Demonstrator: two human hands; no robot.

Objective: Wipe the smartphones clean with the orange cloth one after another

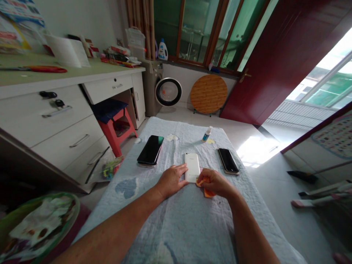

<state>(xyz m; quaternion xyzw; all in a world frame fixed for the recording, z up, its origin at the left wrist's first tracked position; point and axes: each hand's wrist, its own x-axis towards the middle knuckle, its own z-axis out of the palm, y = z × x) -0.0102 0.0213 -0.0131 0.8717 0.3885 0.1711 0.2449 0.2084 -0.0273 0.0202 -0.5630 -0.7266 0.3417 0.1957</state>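
A white phone [192, 165] lies back side up on the light blue cloth [176, 227] that covers the table. My left hand [172, 180] rests at the phone's left edge, its fingers apart and touching that side. At the lower right corner of the phone, my right hand [213, 182] pinches an orange cloth [209, 193], part of which hangs below the fingers. A black-screened phone [150, 150] lies to the left, seemingly stacked on another. Another dark phone [228, 160] is on the right. A small spray bottle [207, 134] stands beyond the white phone.
At the left are a white desk [115, 79], a red stool [117, 128] and a bin [74, 220] with waste. Behind stand a washing machine [151, 88] with its door open and a round wooden board [209, 94]. A dark red door [264, 58] is at the right.
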